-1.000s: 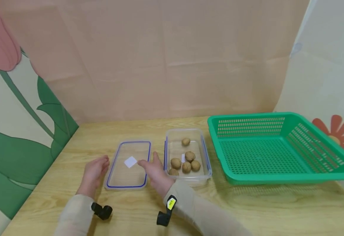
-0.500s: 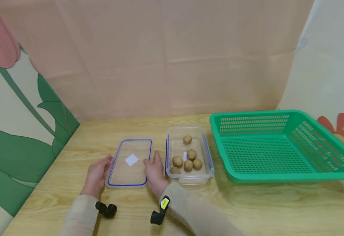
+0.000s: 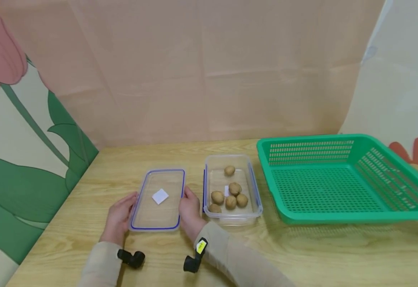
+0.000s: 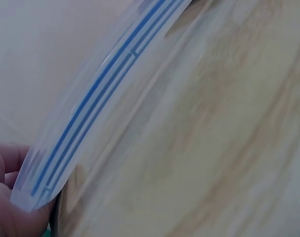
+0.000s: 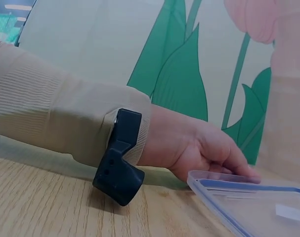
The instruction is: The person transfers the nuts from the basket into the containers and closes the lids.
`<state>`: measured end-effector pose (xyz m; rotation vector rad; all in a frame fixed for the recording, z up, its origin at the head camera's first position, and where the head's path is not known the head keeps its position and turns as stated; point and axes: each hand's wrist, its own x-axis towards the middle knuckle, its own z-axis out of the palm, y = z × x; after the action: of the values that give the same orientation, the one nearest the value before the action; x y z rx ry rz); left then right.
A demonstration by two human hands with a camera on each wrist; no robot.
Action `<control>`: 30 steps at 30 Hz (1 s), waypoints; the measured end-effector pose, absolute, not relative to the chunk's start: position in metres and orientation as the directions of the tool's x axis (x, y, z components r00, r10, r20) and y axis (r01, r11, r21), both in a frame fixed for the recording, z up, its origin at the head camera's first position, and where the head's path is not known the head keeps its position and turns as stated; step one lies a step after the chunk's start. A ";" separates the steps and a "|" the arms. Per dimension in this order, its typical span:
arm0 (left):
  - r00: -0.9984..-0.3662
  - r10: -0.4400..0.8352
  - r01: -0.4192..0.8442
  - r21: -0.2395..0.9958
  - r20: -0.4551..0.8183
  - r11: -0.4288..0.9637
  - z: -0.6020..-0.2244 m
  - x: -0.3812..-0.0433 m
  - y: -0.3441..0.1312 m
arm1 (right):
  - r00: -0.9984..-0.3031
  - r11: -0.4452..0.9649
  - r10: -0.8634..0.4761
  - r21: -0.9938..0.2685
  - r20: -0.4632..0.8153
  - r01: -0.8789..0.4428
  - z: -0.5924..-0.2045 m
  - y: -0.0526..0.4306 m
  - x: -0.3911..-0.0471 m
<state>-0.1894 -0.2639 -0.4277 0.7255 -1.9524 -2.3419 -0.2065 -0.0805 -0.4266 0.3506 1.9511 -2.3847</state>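
A clear rectangular lid (image 3: 160,215) with a blue seal and a small white square at its middle lies between my hands in the head view. My left hand (image 3: 118,217) grips its left edge, and the left wrist view catches the lid's side (image 4: 90,113) at the hand. Opposite, my right hand (image 3: 190,209) holds the right edge with its thumb along the rim. In the right wrist view, the left hand (image 5: 209,150) has its fingers on the lid's far side. Right of the lid stands a clear plastic container (image 3: 233,220) with several walnuts (image 3: 235,188).
A large green mesh basket (image 3: 338,217) sits to the right of the container. The wooden table (image 3: 173,251) ends at a pinkish sheet (image 3: 209,79) behind. A painted tulip wall (image 3: 22,191) borders the left side.
My right hand has moved from over the lid to its right edge, and the left hand has come in to its left edge. The head view has shifted slightly.
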 end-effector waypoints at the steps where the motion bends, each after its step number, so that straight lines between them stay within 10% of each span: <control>1: -0.894 -0.293 -0.281 0.933 -0.340 -0.225 -0.428 -0.189 -0.262 | -0.973 -0.217 0.108 -0.960 -0.202 0.175 -0.426 -0.080 -0.207; 30: -0.951 -0.191 -0.130 0.872 -0.245 -0.472 -0.350 -0.172 -0.187 | -0.995 -0.299 -0.024 -0.949 -0.094 0.097 -0.338 0.006 -0.191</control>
<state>-0.1718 -0.1870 -0.3496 0.4852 -1.5945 -2.6204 -0.1910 0.0063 -0.3383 0.0946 1.8128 -2.4713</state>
